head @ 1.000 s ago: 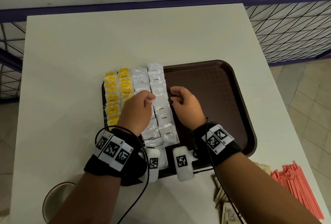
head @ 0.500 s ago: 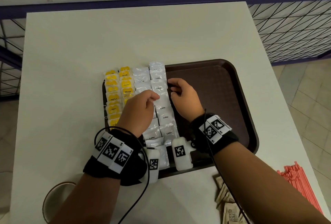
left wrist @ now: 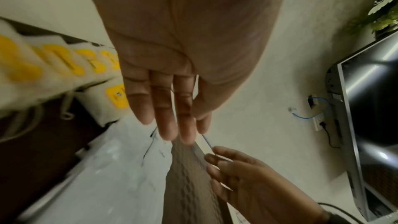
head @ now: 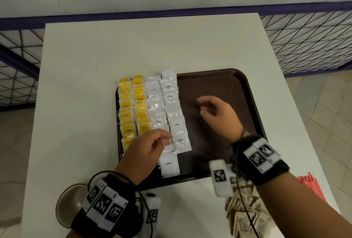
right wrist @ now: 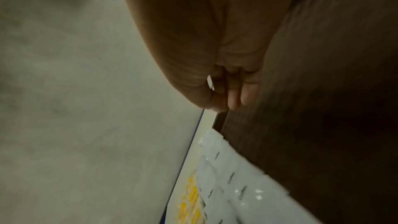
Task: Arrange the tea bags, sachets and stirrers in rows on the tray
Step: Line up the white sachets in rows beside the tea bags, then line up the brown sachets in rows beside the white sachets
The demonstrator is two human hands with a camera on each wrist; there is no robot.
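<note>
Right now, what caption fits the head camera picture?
Both hands hover over yellow tea bags and coffee sachets on a brown tray.

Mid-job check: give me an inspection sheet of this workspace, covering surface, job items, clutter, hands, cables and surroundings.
Surface: white square table; dark brown plastic tray, right half bare.
Job's things: two rows of yellow-labelled tea bags and two rows of white coffee sachets on the tray's left half; brown paper sachets and red stirrers off the tray, near right.
Clutter: brown-rimmed bowl at near left.
Grippers: left hand over the near coffee sachets; right hand over bare tray, holds nothing.
Cables: black wrist cables.
Surroundings: purple-framed mesh railing, tiled floor.
</note>
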